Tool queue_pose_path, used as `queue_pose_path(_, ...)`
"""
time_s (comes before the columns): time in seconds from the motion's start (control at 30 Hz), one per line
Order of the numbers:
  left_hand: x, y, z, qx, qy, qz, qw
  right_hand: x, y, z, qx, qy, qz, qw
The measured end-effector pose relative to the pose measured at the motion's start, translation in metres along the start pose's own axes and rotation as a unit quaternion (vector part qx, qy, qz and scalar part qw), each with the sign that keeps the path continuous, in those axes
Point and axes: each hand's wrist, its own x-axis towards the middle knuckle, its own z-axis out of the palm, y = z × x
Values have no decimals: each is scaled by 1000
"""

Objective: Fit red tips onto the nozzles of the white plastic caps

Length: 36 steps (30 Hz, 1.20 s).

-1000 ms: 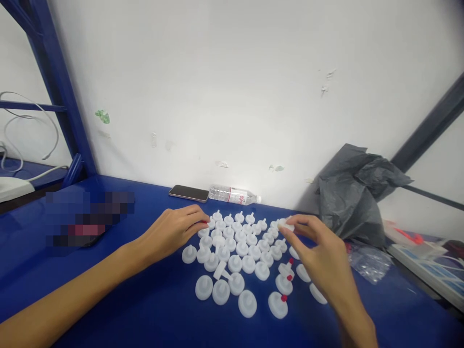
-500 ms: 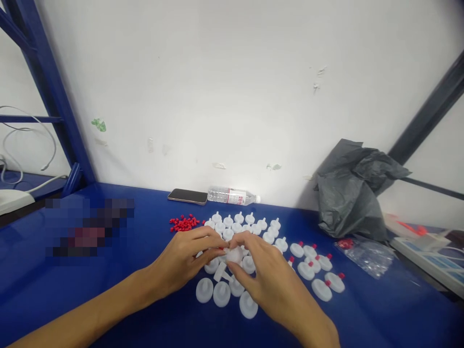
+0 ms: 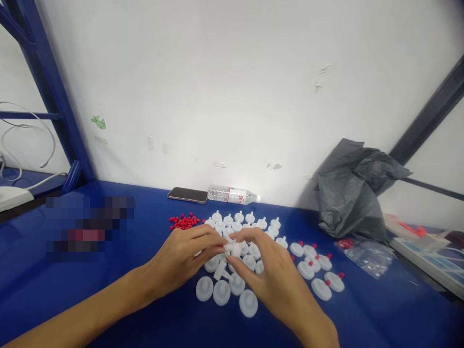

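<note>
My left hand (image 3: 190, 256) pinches thumb and fingers together at the end of a white spouted cap (image 3: 235, 248); a trace of red shows at its fingertips, too small to make out fully. On the cap's other side, my right hand (image 3: 273, 268) curls thumb and index finger around it. Beneath and around both hands lie many white spouted caps (image 3: 248, 303), discs with a short spout, partly hidden by my fingers. Small red tips (image 3: 184, 222) sit in a pile beyond my left hand. To the right, several white caps with red tips on their spouts (image 3: 322, 289) form a group.
A phone (image 3: 187, 195) and a plastic bottle (image 3: 234, 195) lie along the wall. At the right are a dark grey plastic bag (image 3: 351, 188), a clear bag (image 3: 369, 256) and a power strip (image 3: 431, 263). A blue metal frame (image 3: 58, 92) rises at the left.
The white cap between my hands has turned, its spout side now showing differently. My right thumb and index finger have opened slightly wider; my left hand has hardly moved.
</note>
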Motion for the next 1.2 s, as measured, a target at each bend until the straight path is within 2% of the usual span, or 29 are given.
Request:
queue_pose_path(0.2, 3, 4, -3, -37, 16, 9, 999, 0, -2, -1, 27, -6, -2, 1000)
queue_pose_path(0.4, -5, 0, 4, 68, 28, -16, 997, -1, -2, 0, 46, -5, 6, 999)
queue_pose_path(0.53, -5, -2, 4, 101, -17, -5, 995, -2, -1, 2, 72, -6, 19, 997)
queue_pose_path(0.7, -3, 1, 1, 52, -57, -15, 997, -1, -4, 3, 84, -10, 13, 996)
queue_pose_path(0.93, -5, 6, -2, -27, -49, -18, 998, 0, -6, 0, 136, -12, 20, 990)
queue_pose_path(1.07, -4, -1, -3, 23, -80, 1, 997, -1, -5, 3, 78, -27, -5, 997)
queue_pose_path(1.2, 1, -10, -9, 122, -121, 58, 983, 2, 1, 6, -27, -41, -30, 998)
